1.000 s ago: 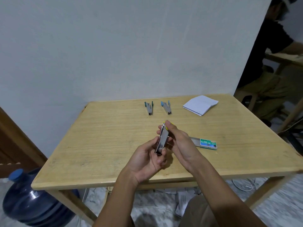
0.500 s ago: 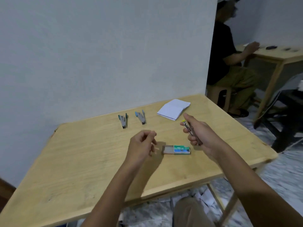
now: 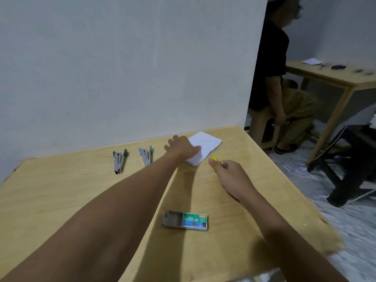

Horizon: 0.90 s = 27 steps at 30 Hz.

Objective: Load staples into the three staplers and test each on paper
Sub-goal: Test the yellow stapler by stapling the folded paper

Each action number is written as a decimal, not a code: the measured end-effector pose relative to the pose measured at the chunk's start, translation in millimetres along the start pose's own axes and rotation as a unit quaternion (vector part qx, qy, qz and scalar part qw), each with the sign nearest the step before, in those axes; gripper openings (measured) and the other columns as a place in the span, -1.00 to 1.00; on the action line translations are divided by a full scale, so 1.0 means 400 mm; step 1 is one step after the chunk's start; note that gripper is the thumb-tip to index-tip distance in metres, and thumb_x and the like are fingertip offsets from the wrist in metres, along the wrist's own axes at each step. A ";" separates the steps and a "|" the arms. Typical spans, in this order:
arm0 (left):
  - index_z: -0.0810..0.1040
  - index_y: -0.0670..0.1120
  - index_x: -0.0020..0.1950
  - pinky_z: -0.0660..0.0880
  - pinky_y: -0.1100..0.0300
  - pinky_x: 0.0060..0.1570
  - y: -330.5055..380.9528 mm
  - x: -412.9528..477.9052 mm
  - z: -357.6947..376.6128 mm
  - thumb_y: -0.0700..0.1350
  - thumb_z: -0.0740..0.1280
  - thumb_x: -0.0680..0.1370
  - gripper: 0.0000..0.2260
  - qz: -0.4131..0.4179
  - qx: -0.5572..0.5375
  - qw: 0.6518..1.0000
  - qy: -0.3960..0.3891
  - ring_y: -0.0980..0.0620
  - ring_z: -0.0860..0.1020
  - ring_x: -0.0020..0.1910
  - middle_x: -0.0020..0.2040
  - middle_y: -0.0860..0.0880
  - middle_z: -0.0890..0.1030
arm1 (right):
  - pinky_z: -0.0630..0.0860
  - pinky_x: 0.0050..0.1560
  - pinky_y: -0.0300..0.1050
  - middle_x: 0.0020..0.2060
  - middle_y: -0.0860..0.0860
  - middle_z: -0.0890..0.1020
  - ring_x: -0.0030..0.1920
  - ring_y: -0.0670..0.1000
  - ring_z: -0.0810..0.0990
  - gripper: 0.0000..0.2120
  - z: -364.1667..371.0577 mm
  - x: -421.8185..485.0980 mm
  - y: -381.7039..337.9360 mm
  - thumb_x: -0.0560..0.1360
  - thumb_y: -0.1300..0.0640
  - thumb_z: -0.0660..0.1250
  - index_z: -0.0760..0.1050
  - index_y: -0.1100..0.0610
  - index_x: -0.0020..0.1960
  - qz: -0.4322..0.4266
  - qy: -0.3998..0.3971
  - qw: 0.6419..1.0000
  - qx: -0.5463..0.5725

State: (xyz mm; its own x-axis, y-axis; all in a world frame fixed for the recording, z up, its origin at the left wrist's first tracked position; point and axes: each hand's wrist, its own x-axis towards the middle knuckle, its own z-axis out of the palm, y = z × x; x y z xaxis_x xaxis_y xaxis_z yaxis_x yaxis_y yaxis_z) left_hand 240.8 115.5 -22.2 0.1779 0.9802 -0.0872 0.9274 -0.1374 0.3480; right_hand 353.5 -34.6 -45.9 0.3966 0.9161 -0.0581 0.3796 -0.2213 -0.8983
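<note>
Fingers of my left hand touch the paper stack on the desk, grip unclear to me; my right hand curls round the yellow-tipped stapler nearby.

Bare left arm stretched far forward, the left grip palm down on the paper stack, thumb spread wide, fingertips hidden beyond the knuckles. Right arm extended beside it but less far, the right grip curled round a yellow-tipped stapler, thumb lying along it.
</note>
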 end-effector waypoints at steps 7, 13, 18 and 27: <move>0.46 -0.19 0.22 0.44 0.14 -0.03 -0.029 0.065 0.007 0.12 0.40 0.48 -0.52 -0.027 -0.222 0.974 -0.043 -0.11 0.50 0.12 0.12 -0.09 0.53 | 0.21 -0.30 -0.10 -0.48 -0.11 0.25 -0.41 -0.05 0.25 -0.52 0.006 0.002 0.021 0.44 -0.23 0.39 0.25 0.06 -0.35 -0.064 0.001 0.997 0.038; 0.43 -0.10 -0.21 0.30 0.19 -0.27 -0.053 -0.093 -0.081 -0.06 0.26 0.61 -0.78 0.084 -0.401 0.912 -0.036 0.01 0.41 -0.27 -0.24 -0.01 0.45 | 0.18 -0.42 -0.16 -0.45 -0.06 0.25 -0.43 -0.07 0.21 -0.57 -0.017 -0.026 -0.013 0.46 -0.18 0.43 0.36 0.12 -0.27 -0.033 0.048 0.987 0.147; 0.61 -0.01 0.00 0.49 0.10 -0.08 -0.107 -0.270 -0.141 -0.08 0.23 0.65 -0.84 0.155 -0.445 0.882 -0.030 0.01 0.58 -0.10 0.00 -0.12 0.65 | 0.19 -0.51 -0.23 -0.48 -0.16 0.48 -0.54 -0.14 0.22 -0.74 -0.021 -0.087 -0.082 0.49 -0.17 0.41 0.57 0.03 -0.10 0.028 0.080 0.948 0.306; 0.42 0.18 0.18 0.38 0.17 0.07 -0.194 -0.488 -0.222 0.10 0.34 0.55 -0.77 0.038 -0.412 0.902 0.125 -0.03 0.37 0.27 0.26 -0.02 0.25 | 0.32 -0.46 -0.33 -0.54 -0.21 0.49 -0.53 -0.20 0.41 -0.84 0.068 -0.274 -0.224 0.52 0.07 0.43 0.52 0.04 -0.20 -0.075 0.095 0.928 0.352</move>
State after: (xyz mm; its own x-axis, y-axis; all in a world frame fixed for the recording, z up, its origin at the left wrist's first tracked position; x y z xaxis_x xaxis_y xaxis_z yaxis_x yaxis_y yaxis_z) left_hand 105.0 -52.3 50.6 0.0556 0.9882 0.1430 0.3373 -0.1534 0.9288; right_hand 253.1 -105.9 29.2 0.5491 0.8287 0.1086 -0.1719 0.2391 -0.9556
